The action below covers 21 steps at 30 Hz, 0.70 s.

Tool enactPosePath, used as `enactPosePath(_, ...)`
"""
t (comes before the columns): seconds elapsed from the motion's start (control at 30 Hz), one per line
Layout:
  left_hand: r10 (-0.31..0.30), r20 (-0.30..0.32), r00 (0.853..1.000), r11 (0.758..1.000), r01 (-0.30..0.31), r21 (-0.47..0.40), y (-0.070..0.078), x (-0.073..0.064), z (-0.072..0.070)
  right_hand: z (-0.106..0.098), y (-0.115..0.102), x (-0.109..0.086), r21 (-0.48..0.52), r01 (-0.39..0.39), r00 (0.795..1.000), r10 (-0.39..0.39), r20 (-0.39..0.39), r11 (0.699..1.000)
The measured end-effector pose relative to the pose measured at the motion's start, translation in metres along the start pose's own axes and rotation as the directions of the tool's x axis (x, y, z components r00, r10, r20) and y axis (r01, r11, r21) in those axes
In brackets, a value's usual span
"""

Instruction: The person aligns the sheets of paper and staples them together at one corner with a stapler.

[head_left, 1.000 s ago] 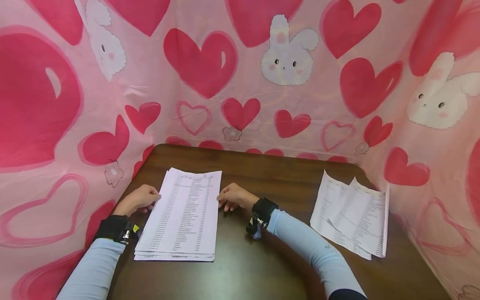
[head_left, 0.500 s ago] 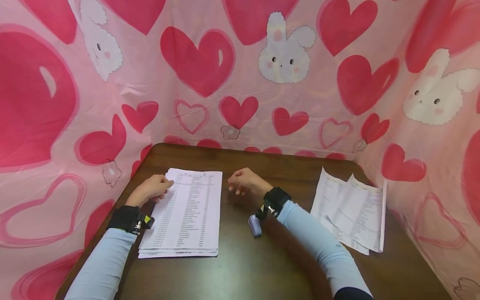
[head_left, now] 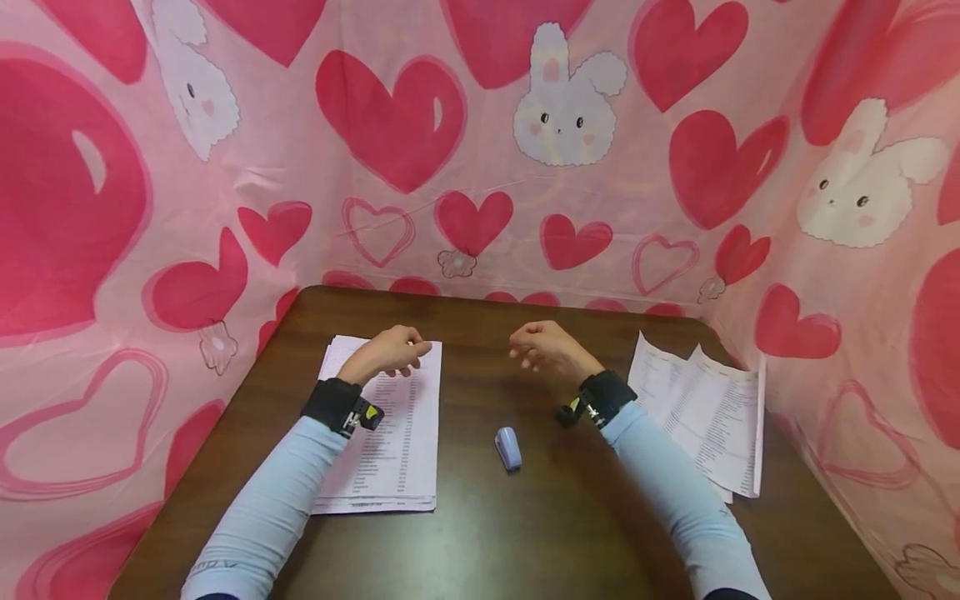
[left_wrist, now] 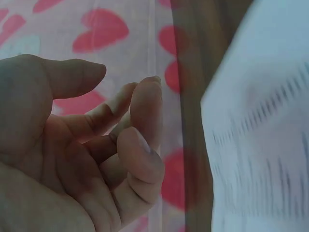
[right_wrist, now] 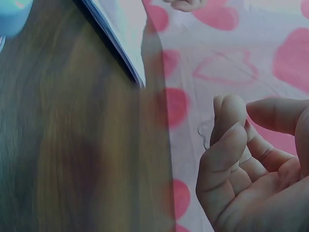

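Both hands shift from the stack's side edges: the left hand (head_left: 388,352) now hangs over its upper part, and the right hand (head_left: 551,346) is off to the right, over bare bench (head_left: 480,537). Neither hand holds anything. Left fingers are loosely curled, with the thumb apart from them. Right fingers are likewise curled; the thumb tip is close to them, and contact cannot be confirmed.

The stack (head_left: 397,442) lies flat at bench left, printed side up. Its long sides run nearly even, probably to keep the sheets together; the near edges remain slightly stepped. The stapler (head_left: 508,448) lies on the bench to the right of the stack, apart from it, a position that appears to keep it within reach of either hand. Loose sheets (head_left: 731,417) overlap at bench right, well apart from the stack, presumably to avoid mixing; the right sleeve (head_left: 675,492) partly hides them.
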<state>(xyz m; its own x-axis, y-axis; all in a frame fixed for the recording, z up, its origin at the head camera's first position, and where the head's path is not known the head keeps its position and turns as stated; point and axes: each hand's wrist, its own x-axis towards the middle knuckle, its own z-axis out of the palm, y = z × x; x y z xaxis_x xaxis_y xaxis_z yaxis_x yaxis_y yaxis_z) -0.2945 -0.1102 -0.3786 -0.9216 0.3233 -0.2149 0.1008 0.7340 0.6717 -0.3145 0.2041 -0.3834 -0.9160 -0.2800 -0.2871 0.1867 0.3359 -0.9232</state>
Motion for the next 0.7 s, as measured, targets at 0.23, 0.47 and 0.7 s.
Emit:
enactPosePath(0.23, 0.123, 0.043, 0.991, 0.989, -0.126, 0.071, 0.052, 0.023, 0.026, -0.031, -0.001, -0.01, 0.031, 0.018, 0.998, -0.016, -0.068, 0.999)
enactPosePath(0.47, 0.228, 0.08, 0.97, 0.963, -0.237, 0.131, 0.097, 0.033, 0.056, -0.058, -0.02, -0.035, 0.066, 0.026, 0.995, -0.019, -0.096, 0.997)
enactPosePath(0.7, 0.228, 0.147, 0.962, 0.972, -0.233, 0.016, 0.129, 0.036, 0.094, -0.08, -0.016, -0.054, 0.114, 0.033, 0.993, -0.019, -0.118, 0.993)
